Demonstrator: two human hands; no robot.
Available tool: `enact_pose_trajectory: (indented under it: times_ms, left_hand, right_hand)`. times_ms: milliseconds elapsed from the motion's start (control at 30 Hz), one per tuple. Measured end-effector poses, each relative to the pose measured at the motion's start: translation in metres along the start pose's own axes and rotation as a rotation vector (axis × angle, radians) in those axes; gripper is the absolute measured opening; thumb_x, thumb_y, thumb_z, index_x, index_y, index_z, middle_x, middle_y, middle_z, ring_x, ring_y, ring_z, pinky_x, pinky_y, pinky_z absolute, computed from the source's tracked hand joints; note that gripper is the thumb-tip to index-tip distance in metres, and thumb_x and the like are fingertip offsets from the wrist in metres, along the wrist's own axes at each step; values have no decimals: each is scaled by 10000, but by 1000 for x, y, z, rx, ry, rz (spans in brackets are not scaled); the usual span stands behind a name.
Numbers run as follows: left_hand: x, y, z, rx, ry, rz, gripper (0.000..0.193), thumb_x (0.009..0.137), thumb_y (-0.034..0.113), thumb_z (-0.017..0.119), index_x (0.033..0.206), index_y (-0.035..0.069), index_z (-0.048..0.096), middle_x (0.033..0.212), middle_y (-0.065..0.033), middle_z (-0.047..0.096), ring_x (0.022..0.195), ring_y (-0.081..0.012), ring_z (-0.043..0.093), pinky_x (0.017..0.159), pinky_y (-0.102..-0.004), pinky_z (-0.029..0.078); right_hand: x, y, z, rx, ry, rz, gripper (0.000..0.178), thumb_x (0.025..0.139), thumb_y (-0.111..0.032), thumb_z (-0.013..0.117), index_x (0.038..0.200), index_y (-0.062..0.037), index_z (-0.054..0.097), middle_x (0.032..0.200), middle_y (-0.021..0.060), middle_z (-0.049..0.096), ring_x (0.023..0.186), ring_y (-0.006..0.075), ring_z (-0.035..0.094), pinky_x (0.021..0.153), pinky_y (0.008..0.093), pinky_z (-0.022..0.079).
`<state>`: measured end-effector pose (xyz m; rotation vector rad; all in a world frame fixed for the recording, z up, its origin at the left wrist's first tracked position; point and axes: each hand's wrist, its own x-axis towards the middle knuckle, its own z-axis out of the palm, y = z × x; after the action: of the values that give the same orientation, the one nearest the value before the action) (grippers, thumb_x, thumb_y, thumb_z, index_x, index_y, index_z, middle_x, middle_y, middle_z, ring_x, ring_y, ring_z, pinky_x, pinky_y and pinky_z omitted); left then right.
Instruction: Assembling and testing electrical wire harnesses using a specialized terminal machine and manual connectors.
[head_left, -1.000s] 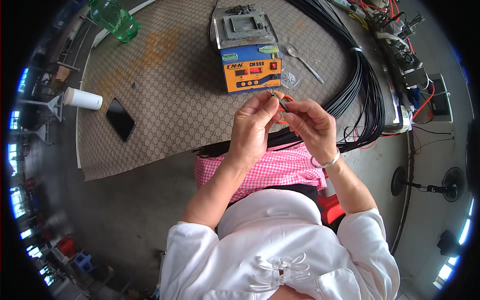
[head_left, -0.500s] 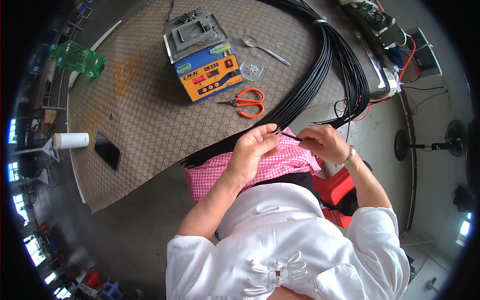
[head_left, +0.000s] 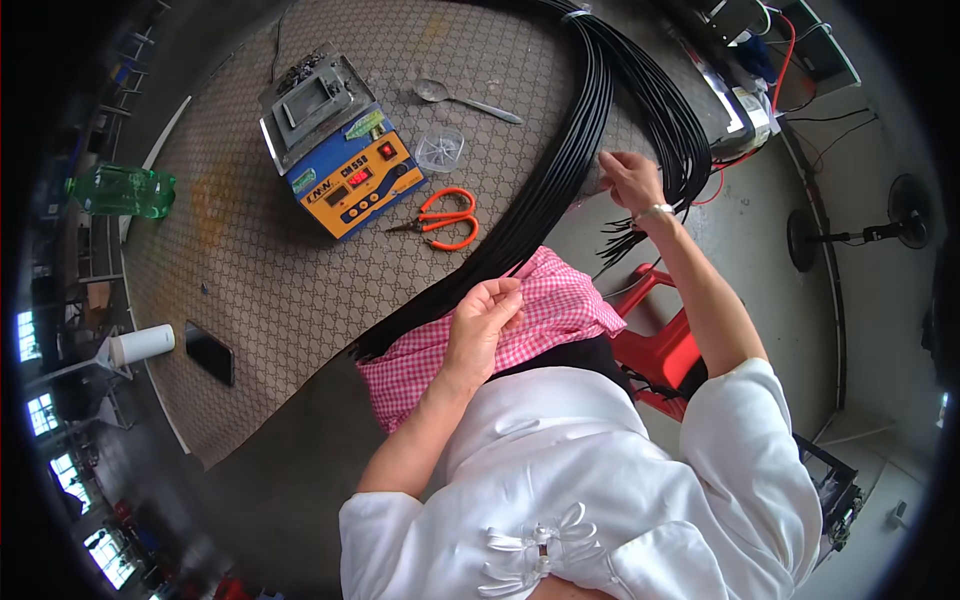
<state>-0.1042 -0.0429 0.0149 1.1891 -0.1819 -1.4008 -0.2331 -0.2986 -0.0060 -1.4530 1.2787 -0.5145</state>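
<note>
My left hand [head_left: 484, 328] is closed in a pinch over the pink checked cloth [head_left: 560, 300] on my lap, beside the near run of a thick bundle of black cables [head_left: 548, 170]. Whatever its fingertips hold, if anything, is too small to make out. Raised above the gap between the two runs of the bundle, my right hand [head_left: 634, 183] has its fingers drawn together; their contents are unclear. Loose cable ends [head_left: 622, 243] hang below that hand. Orange-handled scissors [head_left: 448, 218] lie on the table left of the bundle.
A blue and orange solder pot [head_left: 345, 150] stands on the patterned table [head_left: 270, 330]. Near it are a metal spoon [head_left: 468, 101] and a clear divided dish [head_left: 439, 150]. A phone [head_left: 209, 353], white cup [head_left: 143, 344] and green bottle [head_left: 124, 191] are leftward; a red stool [head_left: 660, 345] stands right.
My hands have parted from the dark cable piece between them. The right hand has moved up and forward over the bundle; the left has dropped slightly toward my lap. The view has shifted.
</note>
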Motion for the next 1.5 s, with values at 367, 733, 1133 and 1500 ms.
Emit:
enact_pose_trajectory:
  times_ms: [367, 733, 1133, 1500]
  left_hand:
    - [30, 18, 26, 955, -102, 856, 642, 688, 96, 693, 1239, 15, 373, 1048, -167, 546, 962, -314, 508, 871, -394, 390]
    - [-27, 37, -31, 816, -300, 160, 222, 800, 129, 597, 953, -26, 552, 679, -88, 566, 605, -140, 545, 562, -287, 436]
    - [-56, 20, -40, 1262, 279, 774, 78, 739, 89, 592, 777, 30, 560, 716, -117, 562, 670, -295, 574, 568, -379, 464]
    - [-84, 9, -82, 1564, 420, 731, 230, 731, 286, 579, 621, 87, 610, 645, -62, 613, 665, -231, 611, 542, -386, 458]
  right_hand:
    - [20, -58, -41, 998, -685, 173, 216, 879, -225, 462, 831, -26, 532, 793, 80, 555, 544, 119, 470, 407, 179, 362]
    - [53, -51, -95, 1224, -570, 86, 192, 866, -139, 480, 787, 36, 497, 752, 98, 522, 539, 100, 428, 357, 170, 304]
    - [-66, -59, 24, -588, -339, -749, 363, 789, -174, 634, 1088, -12, 507, 957, 93, 570, 854, 163, 553, 732, 297, 448]
    - [-72, -32, 63, -524, -1032, -558, 83, 775, -84, 585, 712, -41, 552, 536, -12, 450, 419, 47, 328, 380, 220, 233]
